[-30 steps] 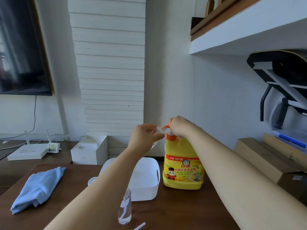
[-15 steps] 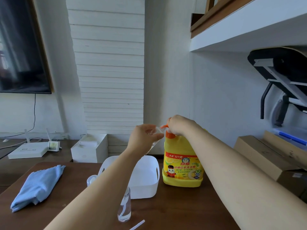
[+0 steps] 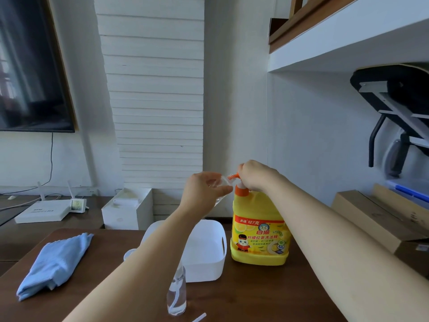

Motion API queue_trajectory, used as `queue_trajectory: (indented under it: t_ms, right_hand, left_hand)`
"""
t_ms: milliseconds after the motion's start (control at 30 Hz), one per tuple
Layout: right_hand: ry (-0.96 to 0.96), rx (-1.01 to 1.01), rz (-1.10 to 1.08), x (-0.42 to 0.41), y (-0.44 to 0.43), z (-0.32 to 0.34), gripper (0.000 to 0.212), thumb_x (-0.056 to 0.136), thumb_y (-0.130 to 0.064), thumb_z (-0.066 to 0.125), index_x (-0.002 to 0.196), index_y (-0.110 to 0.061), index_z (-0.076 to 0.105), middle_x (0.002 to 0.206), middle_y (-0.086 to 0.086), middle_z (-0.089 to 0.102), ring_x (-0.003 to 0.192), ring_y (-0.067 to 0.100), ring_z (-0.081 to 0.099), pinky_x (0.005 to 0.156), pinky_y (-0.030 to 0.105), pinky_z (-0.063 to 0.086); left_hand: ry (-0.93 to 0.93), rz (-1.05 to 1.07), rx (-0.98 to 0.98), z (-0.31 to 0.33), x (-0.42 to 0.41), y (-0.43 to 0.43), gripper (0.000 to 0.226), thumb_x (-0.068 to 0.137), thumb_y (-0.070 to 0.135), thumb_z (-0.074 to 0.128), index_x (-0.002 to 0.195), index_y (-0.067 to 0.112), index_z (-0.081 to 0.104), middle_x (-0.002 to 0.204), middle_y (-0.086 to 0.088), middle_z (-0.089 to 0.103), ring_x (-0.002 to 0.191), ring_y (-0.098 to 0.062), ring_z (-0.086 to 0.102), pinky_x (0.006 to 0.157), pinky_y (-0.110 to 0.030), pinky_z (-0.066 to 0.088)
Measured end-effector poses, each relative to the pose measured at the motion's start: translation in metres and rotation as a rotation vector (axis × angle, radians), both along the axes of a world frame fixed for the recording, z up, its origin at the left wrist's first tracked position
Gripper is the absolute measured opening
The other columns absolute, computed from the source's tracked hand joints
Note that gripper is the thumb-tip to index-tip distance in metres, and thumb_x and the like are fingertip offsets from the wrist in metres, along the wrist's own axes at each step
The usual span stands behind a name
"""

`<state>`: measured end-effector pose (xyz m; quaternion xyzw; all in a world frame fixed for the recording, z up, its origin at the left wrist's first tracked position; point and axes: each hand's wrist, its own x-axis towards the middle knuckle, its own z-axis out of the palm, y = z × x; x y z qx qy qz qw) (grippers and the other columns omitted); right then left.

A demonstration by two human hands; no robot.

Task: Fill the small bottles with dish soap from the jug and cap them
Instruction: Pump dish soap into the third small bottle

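A dark brown wooden tabletop carries most of the things. A folded light blue cloth lies at 9 o'clock on it. A white plastic basket with a slot handle sits near the middle, and the left forearm crosses in front of it and hides its left part. A second clear bottle stands upright at 6 o'clock from the basket, just beside that forearm. A thin white tube lies at the near edge. Beyond the tabletop, at 11 o'clock, are a white box, a flat white router and a small white desk clock. A long brown cardboard box lies at 3 o'clock.

The big yellow dish soap jug with an orange pump stands upright on the tabletop at 3 o'clock from the basket and just beside it, with its label facing the camera. Its long axis is vertical. The pump spout points towards 9 o'clock.

The right hand is curled over the pump head from above. The left hand pinches a small clear plastic bottle between thumb and fingers, above the basket's far rim. The bottle's long axis is tilted, with its mouth towards 1 o'clock, right at the spout. I cannot tell whether soap is in it.
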<state>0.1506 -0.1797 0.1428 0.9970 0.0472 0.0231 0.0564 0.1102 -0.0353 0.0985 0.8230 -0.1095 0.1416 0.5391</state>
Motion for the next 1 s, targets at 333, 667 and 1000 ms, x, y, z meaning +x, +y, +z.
queue_trajectory:
  t_ms: [333, 667, 1000]
  right_hand:
    - [0.025, 0.028, 0.001, -0.006, -0.001, -0.003, 0.032, 0.097, -0.026, 0.045, 0.124, -0.010, 0.046, 0.117, 0.012, 0.054, 0.090, 0.023, 0.050, 0.085, 0.034, 0.049]
    - [-0.004, 0.031, 0.008, -0.007, -0.002, 0.005, 0.033, 0.092, -0.027, 0.053, 0.119, -0.008, 0.048, 0.093, 0.007, 0.045, 0.087, 0.024, 0.051, 0.080, 0.036, 0.050]
    - [0.010, 0.017, -0.016, -0.006, -0.002, -0.011, 0.022, 0.098, -0.024, 0.041, 0.116, -0.015, 0.048, 0.108, 0.009, 0.051, 0.101, 0.029, 0.054, 0.090, 0.044, 0.050]
  left_hand:
    - [0.010, 0.002, -0.012, -0.004, -0.007, -0.002, 0.043, 0.075, 0.027, 0.078, 0.114, 0.012, 0.067, 0.109, 0.001, 0.068, 0.097, -0.013, 0.063, 0.079, -0.021, 0.043]
    - [-0.013, -0.005, -0.026, 0.006, -0.008, -0.002, 0.034, 0.074, 0.022, 0.079, 0.106, 0.015, 0.068, 0.097, 0.002, 0.064, 0.094, -0.015, 0.062, 0.081, -0.024, 0.043]
    - [-0.012, 0.000, 0.050, -0.005, -0.011, -0.002, 0.024, 0.076, 0.023, 0.076, 0.080, 0.002, 0.067, 0.087, -0.018, 0.068, 0.074, -0.019, 0.056, 0.067, -0.029, 0.041]
